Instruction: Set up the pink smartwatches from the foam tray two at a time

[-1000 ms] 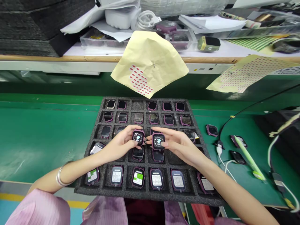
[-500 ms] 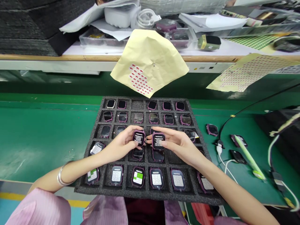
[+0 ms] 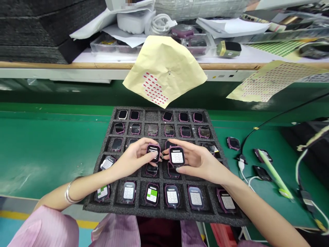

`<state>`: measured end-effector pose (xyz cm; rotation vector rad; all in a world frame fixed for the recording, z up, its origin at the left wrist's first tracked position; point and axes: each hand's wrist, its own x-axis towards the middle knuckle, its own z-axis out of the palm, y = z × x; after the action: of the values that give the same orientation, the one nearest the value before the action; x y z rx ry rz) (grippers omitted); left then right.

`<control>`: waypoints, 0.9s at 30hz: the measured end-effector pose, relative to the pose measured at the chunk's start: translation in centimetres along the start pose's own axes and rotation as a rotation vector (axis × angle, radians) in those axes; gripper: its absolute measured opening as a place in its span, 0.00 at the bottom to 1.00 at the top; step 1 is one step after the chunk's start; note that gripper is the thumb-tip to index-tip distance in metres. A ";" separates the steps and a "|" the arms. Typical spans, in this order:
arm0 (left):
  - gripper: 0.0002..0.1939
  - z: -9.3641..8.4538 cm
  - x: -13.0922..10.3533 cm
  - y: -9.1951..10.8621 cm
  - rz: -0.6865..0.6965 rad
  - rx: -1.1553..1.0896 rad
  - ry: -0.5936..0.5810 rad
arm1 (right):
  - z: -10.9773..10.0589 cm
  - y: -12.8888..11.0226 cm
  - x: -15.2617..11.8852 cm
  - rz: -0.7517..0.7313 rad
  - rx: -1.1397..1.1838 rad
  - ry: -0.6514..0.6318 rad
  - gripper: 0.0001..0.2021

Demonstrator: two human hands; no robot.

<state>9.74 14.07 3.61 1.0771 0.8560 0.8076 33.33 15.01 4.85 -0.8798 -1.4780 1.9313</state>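
My left hand [image 3: 140, 154] is closed around a purple-framed smartwatch case [image 3: 153, 151], its thumb on the screen, which shows white text on black. In my right hand [image 3: 196, 156] is a second purple watch case [image 3: 177, 156], gripped at its edges, with a white table on its lit screen. Both are held side by side above a black foam tray [image 3: 161, 214] with rows of square compartments. Most visible compartments hold a watch case; along the near row the screens are lit with white or green-and-white grids, such as the watch [image 3: 152, 195]. My hands and forearms hide some compartments.
Right of the tray lie a loose watch [image 3: 233, 143], cables [image 3: 241, 163] and a light green pen-like tool [image 3: 276, 175] on the green bench [image 3: 46, 154]. A yellow sheet with red arrow stickers [image 3: 167, 68] hangs from the shelf edge. Black foam blocks [image 3: 28, 34] are stacked upper left.
The right-hand watch's screen has switched from a text list to a white table, and my right thumb has moved off it to the lower edge. My left thumb has shifted onto its watch's screen.
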 end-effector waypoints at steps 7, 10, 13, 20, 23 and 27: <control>0.12 0.2 -0.4 0.4 0.006 -0.023 0.003 | -1.3 -0.3 -2.5 0.026 -0.275 0.047 0.27; 0.11 0.3 -0.6 0.5 0.005 -0.034 -0.001 | -2.2 0.0 -3.4 -0.015 -0.637 0.087 0.23; 0.11 0.3 -0.8 0.6 0.006 -0.040 -0.004 | -3.1 0.7 -4.0 -0.065 -0.955 0.064 0.21; 0.18 -0.5 -2.1 0.4 -0.004 0.020 -0.009 | -2.8 1.0 -3.9 -0.165 -1.220 0.020 0.20; 0.19 -0.7 -2.6 0.3 -0.007 0.059 0.021 | -1.2 1.0 -2.3 -0.249 -1.264 -0.022 0.13; 0.19 -0.5 -2.7 0.4 0.013 0.070 0.017 | 1.6 2.1 -0.7 -0.228 -1.520 0.086 0.06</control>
<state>8.04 11.99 4.39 1.1400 0.8983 0.8037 32.46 13.05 3.18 -1.1888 -2.7463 0.2924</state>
